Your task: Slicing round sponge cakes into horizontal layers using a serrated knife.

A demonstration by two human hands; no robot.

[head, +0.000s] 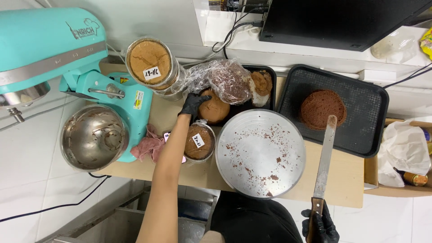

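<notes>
Already one flat round dark-brown cake layer [322, 109] lies on the black perforated tray [373, 135], just beyond the tip of the long steel palette knife [325, 158] gripped by the black-gloved right hand [320, 226]. The black-gloved left hand [193, 104] curls its fingers over a round light-brown sponge cake [215, 109], not yet lifted. Nearer than those fingers, the crumb-strewn round silver turntable [260, 154] bears no cake.

Bare wooden counter [339, 173] free right of round metal turntable [260, 153], left side crowded by turquoise stand mixer [54, 49], wrapped cake tins [150, 60].
</notes>
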